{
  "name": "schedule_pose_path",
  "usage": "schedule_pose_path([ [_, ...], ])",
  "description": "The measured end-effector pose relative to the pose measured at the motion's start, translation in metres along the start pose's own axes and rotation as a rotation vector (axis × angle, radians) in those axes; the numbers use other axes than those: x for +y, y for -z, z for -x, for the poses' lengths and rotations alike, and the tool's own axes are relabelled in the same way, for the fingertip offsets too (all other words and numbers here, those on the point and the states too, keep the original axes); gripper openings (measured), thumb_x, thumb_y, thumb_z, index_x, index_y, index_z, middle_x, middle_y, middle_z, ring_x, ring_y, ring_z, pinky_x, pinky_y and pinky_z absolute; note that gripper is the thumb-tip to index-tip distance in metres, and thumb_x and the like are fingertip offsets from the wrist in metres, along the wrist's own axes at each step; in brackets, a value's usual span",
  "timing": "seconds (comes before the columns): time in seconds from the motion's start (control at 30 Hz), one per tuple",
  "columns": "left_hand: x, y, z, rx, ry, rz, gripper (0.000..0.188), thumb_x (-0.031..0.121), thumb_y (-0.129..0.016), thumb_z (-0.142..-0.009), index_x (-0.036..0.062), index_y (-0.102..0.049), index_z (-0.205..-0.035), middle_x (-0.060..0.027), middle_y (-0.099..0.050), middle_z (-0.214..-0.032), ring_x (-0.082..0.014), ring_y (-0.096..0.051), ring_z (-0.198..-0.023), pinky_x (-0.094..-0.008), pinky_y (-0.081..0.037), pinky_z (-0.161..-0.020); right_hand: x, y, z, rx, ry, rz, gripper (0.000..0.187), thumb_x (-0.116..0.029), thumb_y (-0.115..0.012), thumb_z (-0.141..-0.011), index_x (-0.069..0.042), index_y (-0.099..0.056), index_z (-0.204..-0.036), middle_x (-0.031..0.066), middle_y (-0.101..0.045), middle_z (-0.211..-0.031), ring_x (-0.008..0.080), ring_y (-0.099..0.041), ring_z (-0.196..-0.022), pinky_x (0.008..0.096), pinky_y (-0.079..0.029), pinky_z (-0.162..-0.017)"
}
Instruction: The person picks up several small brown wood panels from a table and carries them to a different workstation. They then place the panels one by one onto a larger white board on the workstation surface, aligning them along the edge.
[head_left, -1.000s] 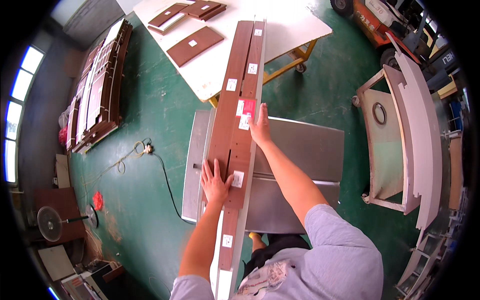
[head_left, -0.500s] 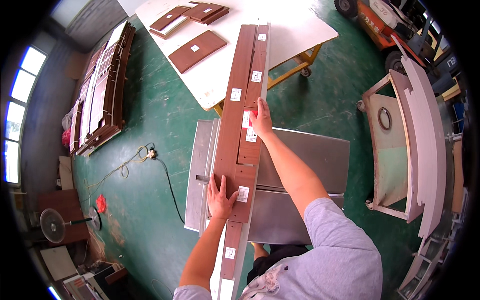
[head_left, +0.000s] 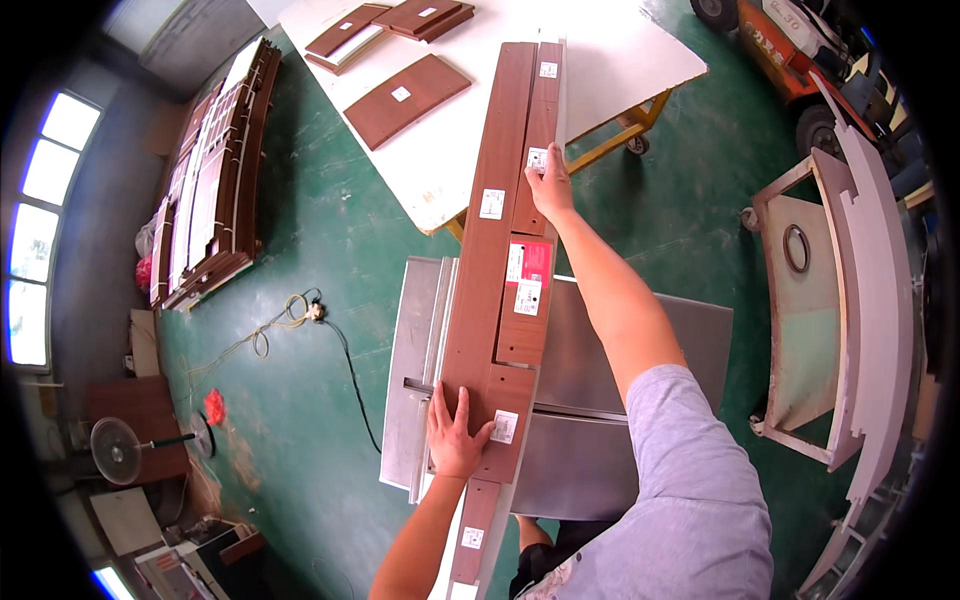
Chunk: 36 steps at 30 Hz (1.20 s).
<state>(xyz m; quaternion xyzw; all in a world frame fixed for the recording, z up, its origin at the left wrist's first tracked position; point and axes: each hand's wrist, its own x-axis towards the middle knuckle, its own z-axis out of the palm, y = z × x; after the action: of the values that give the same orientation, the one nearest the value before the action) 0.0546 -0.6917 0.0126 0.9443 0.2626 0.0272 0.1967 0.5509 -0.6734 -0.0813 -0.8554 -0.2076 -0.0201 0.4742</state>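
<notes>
A person presses both hands on a stack of long brown boards laid across a metal surface.

Head view, looking down: the long brown boards point(head_left: 495, 290), dotted with white labels, run from near the person's body across the grey metal surface point(head_left: 640, 350) to a white table point(head_left: 620, 60) beyond. The left hand point(head_left: 455, 435) lies flat, fingers spread, on the near end. The right hand point(head_left: 550, 185), arm outstretched, rests flat farther along, fingers together. More brown panels point(head_left: 405, 100) lie on the white table. The floor is green.
</notes>
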Motion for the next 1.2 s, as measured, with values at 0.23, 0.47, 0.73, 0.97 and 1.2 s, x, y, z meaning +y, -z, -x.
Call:
schedule_pose_path([
  [0.23,0.004,0.003,-0.013,-0.045,-0.012,-0.002,0.085,0.033,-0.085,-0.073,0.0113,-0.048,-0.146,-0.0262,-0.028,-0.158,-0.0483,-0.038,-0.136,-0.0546,-0.037,-0.111,0.028,0.018,-0.106,0.063,-0.114,-0.056,0.092,-0.041,-0.065,-0.093,0.004,-0.015,-0.157,0.0276,-0.013,-0.164,0.0366,-0.017,-0.153,0.0407,-0.024,-0.123],
  [0.47,0.000,0.002,-0.018,-0.047,-0.013,0.010,0.087,0.033,-0.087,-0.068,0.0109,-0.049,-0.144,-0.0284,-0.028,-0.157,-0.0496,-0.038,-0.136,-0.0552,-0.038,-0.110,0.033,0.008,-0.157,-0.158,-0.110,0.329,0.077,-0.047,-0.050,-0.100,-0.009,-0.019,-0.159,0.0164,-0.018,-0.165,0.0326,-0.026,-0.150,0.0439,-0.031,-0.120],
  [0.73,0.002,0.004,-0.023,-0.012,-0.059,0.026,0.089,0.033,-0.087,-0.068,0.0134,-0.048,-0.146,-0.0275,-0.027,-0.157,-0.0484,-0.038,-0.137,-0.0551,-0.038,-0.111,0.049,0.040,-0.169,-0.176,0.058,0.330,0.081,-0.051,-0.045,-0.101,-0.003,-0.014,-0.159,0.0210,-0.014,-0.166,0.0341,-0.016,-0.153,0.0413,-0.018,-0.125],
  [0.97,-0.002,-0.004,-0.013,-0.065,0.035,0.005,0.084,0.041,-0.079,-0.079,0.0164,-0.042,-0.151,-0.0232,-0.025,-0.161,-0.0450,-0.034,-0.142,-0.0533,-0.035,-0.113,-0.012,0.064,0.089,-0.198,-0.170,-0.353,0.085,-0.051,-0.044,-0.103,0.007,-0.012,-0.156,0.0255,-0.011,-0.165,0.0336,-0.010,-0.155,0.0377,-0.012,-0.125],
  [1.2,0.001,0.003,-0.010,-0.012,0.006,0.009,0.081,0.035,-0.078,-0.082,0.0146,-0.042,-0.151,-0.0221,-0.025,-0.160,-0.0435,-0.035,-0.139,-0.0513,-0.035,-0.114,-0.055,0.044,0.238,-0.187,-0.245,-0.491,0.085,-0.036,-0.048,-0.104,0.010,0.002,-0.155,0.0297,-0.005,-0.164,0.0378,-0.007,-0.154,0.0384,-0.011,-0.124],
])
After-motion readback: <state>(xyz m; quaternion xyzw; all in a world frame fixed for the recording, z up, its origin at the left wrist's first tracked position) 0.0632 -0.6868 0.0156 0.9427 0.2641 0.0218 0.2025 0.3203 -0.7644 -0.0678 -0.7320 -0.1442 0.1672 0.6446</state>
